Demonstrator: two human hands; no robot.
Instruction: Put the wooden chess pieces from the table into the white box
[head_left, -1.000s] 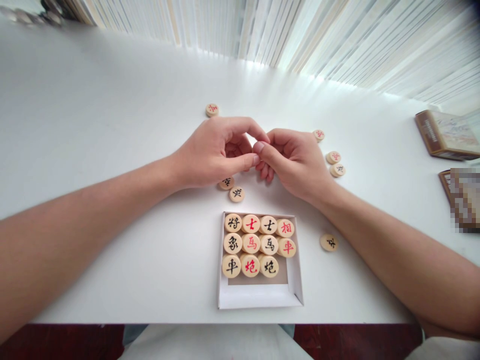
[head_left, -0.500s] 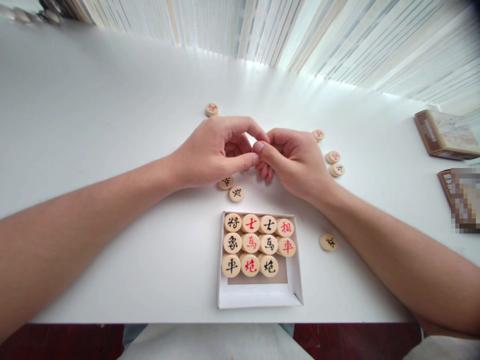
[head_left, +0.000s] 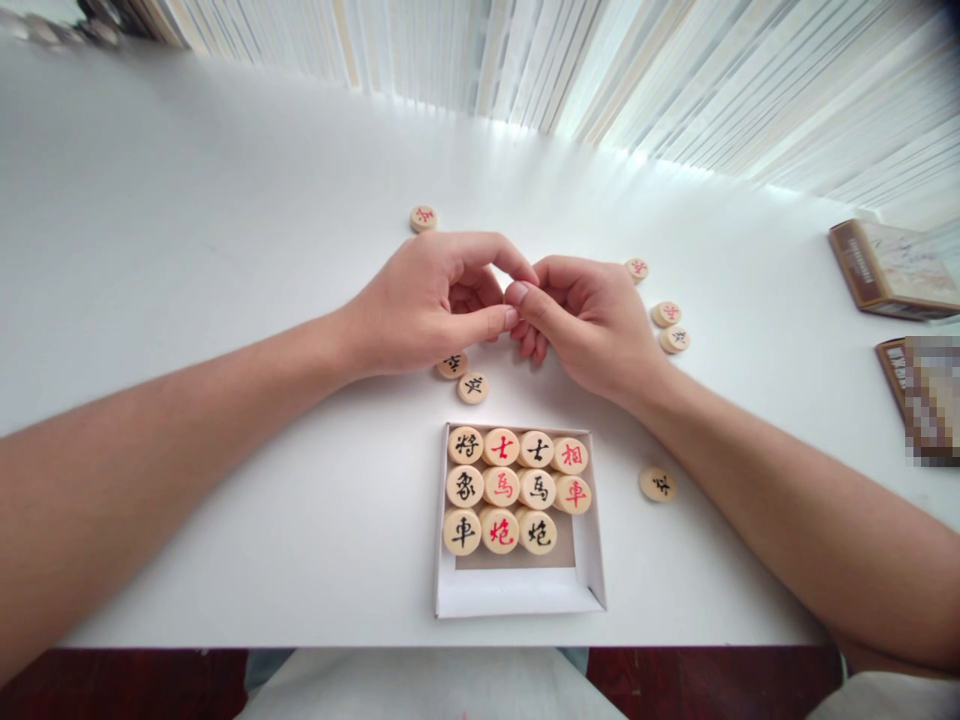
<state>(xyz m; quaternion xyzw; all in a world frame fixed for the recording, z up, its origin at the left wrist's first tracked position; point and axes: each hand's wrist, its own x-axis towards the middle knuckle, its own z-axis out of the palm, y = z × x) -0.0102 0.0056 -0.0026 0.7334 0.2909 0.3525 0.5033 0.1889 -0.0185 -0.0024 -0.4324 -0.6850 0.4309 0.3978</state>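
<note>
My left hand [head_left: 431, 300] and my right hand [head_left: 592, 320] meet above the table, fingertips touching. The left fingers curl round, with thumb and forefinger reaching the right thumb. My right hand is closed, its thumb pressed against the forefinger. Anything between the fingertips is hidden. Just under the left hand lie a partly covered black-marked xiangqi piece [head_left: 452, 365] and another black piece [head_left: 473, 388]. Nearer me, an open white box [head_left: 517, 592] holds rows of stacked wooden xiangqi pieces [head_left: 501, 487], marked red and black.
A red-marked piece [head_left: 424, 218] lies beyond the left hand. To the right are a red piece [head_left: 637, 269], stacked red-marked pieces [head_left: 666, 314], a black piece [head_left: 675, 340] and one [head_left: 658, 485] by the right forearm. Two brown boxes, one here [head_left: 892, 268], stand far right.
</note>
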